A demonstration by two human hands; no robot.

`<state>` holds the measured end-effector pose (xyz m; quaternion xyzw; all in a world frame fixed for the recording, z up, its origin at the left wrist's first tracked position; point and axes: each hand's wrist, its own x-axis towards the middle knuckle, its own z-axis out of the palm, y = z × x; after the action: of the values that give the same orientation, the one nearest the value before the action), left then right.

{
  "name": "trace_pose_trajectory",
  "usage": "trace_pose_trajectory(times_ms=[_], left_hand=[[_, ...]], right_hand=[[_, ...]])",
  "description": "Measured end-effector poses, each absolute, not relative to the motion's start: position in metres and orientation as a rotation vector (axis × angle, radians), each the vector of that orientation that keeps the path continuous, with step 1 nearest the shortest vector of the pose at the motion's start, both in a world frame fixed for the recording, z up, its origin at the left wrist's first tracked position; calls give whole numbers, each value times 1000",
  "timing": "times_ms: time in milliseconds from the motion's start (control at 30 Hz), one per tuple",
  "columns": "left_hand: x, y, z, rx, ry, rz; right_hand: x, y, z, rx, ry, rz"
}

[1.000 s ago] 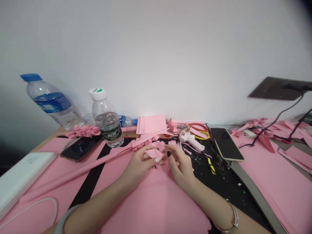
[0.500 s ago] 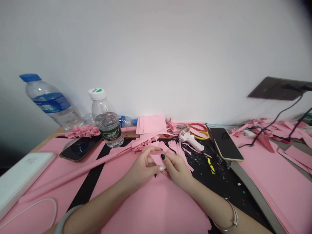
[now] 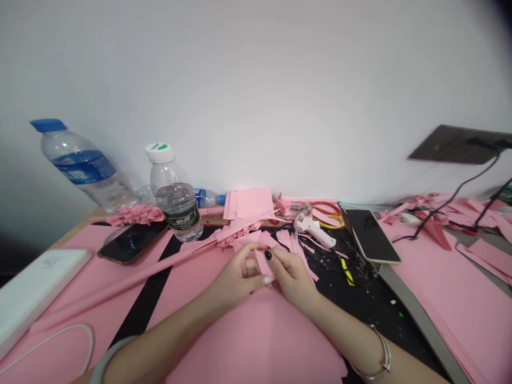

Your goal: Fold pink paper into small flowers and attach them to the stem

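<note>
A small piece of pink paper (image 3: 262,263) is held between both hands above the large pink sheets (image 3: 256,341). My left hand (image 3: 240,272) is closed on its left side, thumb at the lower edge and index finger at the top. On the right side, my right hand (image 3: 290,272) pinches the paper, its thumb pressed on the face. Part of the paper is hidden behind the fingers. Just beyond my hands lie pink paper flowers (image 3: 236,237) and loose strips.
A pink glue gun (image 3: 314,228) lies on black cables at right, beside a phone (image 3: 372,236). At left stand a water bottle (image 3: 178,208), a blue-capped bottle (image 3: 86,165), another phone (image 3: 132,242) and a white box-like device (image 3: 40,293). Pink squares (image 3: 253,202) are stacked by the wall.
The pink paper has turned more upright between my fingers. My left fingers and thumb have shifted slightly around it. The things on the table stay where they were.
</note>
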<state>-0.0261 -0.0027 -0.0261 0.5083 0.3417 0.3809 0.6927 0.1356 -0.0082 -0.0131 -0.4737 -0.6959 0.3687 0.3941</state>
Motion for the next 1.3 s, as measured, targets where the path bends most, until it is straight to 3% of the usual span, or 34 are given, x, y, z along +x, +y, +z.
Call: trace_pose_trajectory(times_ms=[467,767,1100,1300], left_hand=[[-27,0,-5,1041,983,1073],[-27,-1,-5,897,957,989],[-27,-1,-6,848,930,1024],[-27,0,-6,776,954,1084]], right_hand=[[133,-8,-16,-1179,-1542,916],[136,-6,-15,-1180,-1619,709],[144,-5,-20,-984,-1990,259],[142,-8,-12,-1014,-2128,201]])
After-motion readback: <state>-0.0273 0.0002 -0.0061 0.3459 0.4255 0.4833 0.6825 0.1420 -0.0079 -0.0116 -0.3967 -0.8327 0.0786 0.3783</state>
